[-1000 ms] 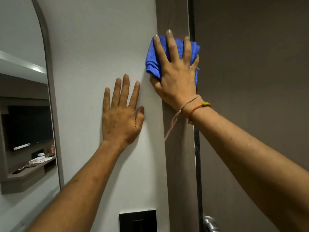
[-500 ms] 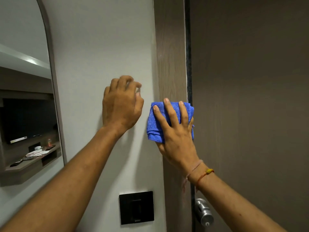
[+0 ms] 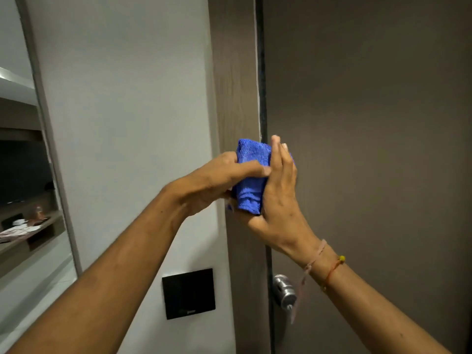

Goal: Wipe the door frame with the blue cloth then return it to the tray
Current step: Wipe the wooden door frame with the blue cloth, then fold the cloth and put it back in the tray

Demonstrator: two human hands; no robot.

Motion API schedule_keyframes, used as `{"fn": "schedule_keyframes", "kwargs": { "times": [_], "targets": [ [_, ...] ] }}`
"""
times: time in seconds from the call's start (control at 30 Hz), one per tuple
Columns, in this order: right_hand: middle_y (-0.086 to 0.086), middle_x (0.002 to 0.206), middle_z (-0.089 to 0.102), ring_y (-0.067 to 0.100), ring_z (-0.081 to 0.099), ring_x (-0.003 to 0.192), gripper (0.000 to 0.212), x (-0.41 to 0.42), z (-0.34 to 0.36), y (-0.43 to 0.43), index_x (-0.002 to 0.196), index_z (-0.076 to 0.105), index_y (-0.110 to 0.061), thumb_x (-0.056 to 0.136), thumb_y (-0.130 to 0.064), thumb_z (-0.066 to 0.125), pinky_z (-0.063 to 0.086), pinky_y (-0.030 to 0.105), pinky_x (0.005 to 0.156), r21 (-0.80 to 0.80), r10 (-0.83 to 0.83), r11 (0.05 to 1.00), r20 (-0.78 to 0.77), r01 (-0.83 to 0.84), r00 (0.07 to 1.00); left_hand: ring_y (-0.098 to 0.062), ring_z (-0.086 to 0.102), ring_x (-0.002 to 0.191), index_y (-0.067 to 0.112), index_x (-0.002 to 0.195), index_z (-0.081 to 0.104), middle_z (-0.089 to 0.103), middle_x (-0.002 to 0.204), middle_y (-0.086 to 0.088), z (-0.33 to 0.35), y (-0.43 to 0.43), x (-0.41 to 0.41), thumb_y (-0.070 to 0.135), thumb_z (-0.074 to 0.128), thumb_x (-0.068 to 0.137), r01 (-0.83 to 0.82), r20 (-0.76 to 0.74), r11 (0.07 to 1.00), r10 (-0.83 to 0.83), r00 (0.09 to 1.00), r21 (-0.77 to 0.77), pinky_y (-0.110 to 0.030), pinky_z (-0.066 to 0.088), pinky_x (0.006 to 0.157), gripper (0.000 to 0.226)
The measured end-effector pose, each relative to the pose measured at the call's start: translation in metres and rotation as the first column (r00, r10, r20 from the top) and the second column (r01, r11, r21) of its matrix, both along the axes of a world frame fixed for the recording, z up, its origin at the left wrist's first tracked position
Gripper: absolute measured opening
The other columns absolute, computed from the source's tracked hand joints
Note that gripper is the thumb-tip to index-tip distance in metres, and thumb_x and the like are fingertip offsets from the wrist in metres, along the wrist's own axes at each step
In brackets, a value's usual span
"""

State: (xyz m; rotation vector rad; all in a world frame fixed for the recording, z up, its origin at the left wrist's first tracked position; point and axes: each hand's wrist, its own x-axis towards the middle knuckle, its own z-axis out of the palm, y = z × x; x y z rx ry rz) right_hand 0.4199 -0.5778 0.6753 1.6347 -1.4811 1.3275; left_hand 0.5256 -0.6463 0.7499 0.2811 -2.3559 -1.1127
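Note:
The blue cloth (image 3: 251,177) is bunched up in front of the wooden door frame (image 3: 235,72), a vertical brown strip between the white wall and the dark door. My right hand (image 3: 277,200) holds the cloth from the right and below, fingers pointing up. From the left, my left hand (image 3: 217,180) grips the same cloth, with its thumb lying across the front. The tray is not in view.
The closed dark door (image 3: 370,149) fills the right side, with a metal knob (image 3: 284,292) low down. A black wall switch plate (image 3: 189,293) sits on the white wall. A mirror (image 3: 23,175) at the left edge reflects a shelf.
My right hand has slid the cloth down the frame, then lifted it off. My left hand left the wall and came across to take hold of the cloth.

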Motion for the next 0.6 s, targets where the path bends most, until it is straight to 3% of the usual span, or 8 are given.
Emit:
{"fn": "schedule_keyframes", "kwargs": {
  "times": [0.07,0.1,0.2,0.27,0.37,0.43,0.53,0.6],
  "targets": [
    [0.009,0.157,-0.017,0.024,-0.016,0.146,0.128,-0.015,-0.014,0.019,0.144,-0.021,-0.006,0.069,-0.042,0.076,0.006,0.052,0.121,0.155,0.036,0.987,0.004,-0.036,0.999,-0.022,0.068,0.087,0.021,0.094,0.069,0.072,0.092,-0.006,-0.012,0.004,-0.006,0.027,0.064,0.075,0.079,0.073,0.996,-0.083,0.994,0.048,-0.040,0.052,0.084,0.020],
    [0.003,0.156,-0.021,0.022,-0.016,0.146,0.135,-0.022,-0.021,0.030,0.142,-0.027,-0.013,0.065,-0.051,0.076,0.010,0.052,0.121,0.216,0.053,0.975,0.028,-0.058,0.998,-0.022,0.066,0.087,0.018,0.095,0.069,0.070,0.092,-0.007,-0.020,0.007,-0.012,0.022,0.062,0.075,0.104,0.094,0.992,-0.111,0.989,0.068,-0.041,0.050,0.083,0.022],
    [-0.014,0.153,-0.013,-0.006,-0.001,0.142,0.133,-0.045,-0.042,0.066,0.141,-0.028,-0.030,0.056,-0.070,0.066,0.021,0.019,0.116,0.213,0.053,0.968,0.338,-0.131,0.940,-0.026,0.062,0.094,0.010,0.103,0.065,0.067,0.101,-0.012,-0.049,0.021,-0.041,0.012,0.059,0.081,0.194,0.130,0.969,-0.214,0.968,0.151,-0.046,0.046,0.089,0.024],
    [-0.010,0.154,0.005,-0.006,0.016,0.139,0.125,-0.067,-0.056,0.097,0.146,-0.014,-0.026,0.060,-0.070,0.064,0.026,0.013,0.109,0.073,0.079,0.983,0.652,-0.167,0.754,-0.028,0.064,0.103,0.010,0.111,0.064,0.068,0.110,-0.012,-0.070,0.040,-0.069,0.007,0.059,0.086,0.285,0.134,0.926,-0.324,0.937,0.247,-0.048,0.047,0.099,0.025],
    [0.015,0.138,0.052,0.024,0.058,0.119,0.074,-0.107,-0.089,0.151,0.139,0.035,-0.010,0.078,-0.043,0.059,0.049,0.038,0.101,-0.083,0.196,0.956,0.895,-0.283,0.400,-0.028,0.064,0.110,0.011,0.119,0.060,0.066,0.119,-0.013,-0.097,0.080,-0.112,0.005,0.058,0.089,0.394,0.128,0.854,-0.457,0.880,0.340,-0.046,0.050,0.097,0.031],
    [0.016,0.121,0.065,0.029,0.065,0.107,0.048,-0.120,-0.111,0.195,0.123,0.057,-0.009,0.083,-0.036,0.057,0.055,0.042,0.093,-0.076,0.177,0.944,0.939,-0.323,0.296,-0.026,0.066,0.101,0.009,0.118,0.059,0.068,0.113,-0.012,-0.115,0.110,-0.138,0.007,0.058,0.089,0.437,0.149,0.838,-0.502,0.852,0.327,-0.043,0.052,0.092,0.029],
    [0.017,0.120,0.065,0.032,0.063,0.108,0.042,-0.135,-0.143,0.261,0.121,0.058,-0.007,0.084,-0.026,0.063,0.051,0.046,0.097,-0.063,0.115,0.972,0.967,-0.224,0.228,-0.021,0.066,0.087,0.007,0.115,0.059,0.068,0.103,-0.009,-0.151,0.164,-0.176,0.012,0.060,0.088,0.455,0.159,0.823,-0.528,0.834,0.340,-0.036,0.054,0.080,0.027],
    [0.014,0.112,0.069,0.025,0.068,0.097,0.040,-0.145,-0.165,0.310,0.118,0.060,-0.005,0.083,-0.021,0.067,0.056,0.037,0.089,-0.055,0.074,0.991,0.985,-0.126,0.156,-0.019,0.066,0.082,0.008,0.114,0.059,0.068,0.102,-0.008,-0.183,0.209,-0.203,0.016,0.063,0.087,0.436,0.165,0.804,-0.533,0.830,0.404,-0.033,0.055,0.075,0.029]
  ]
}}
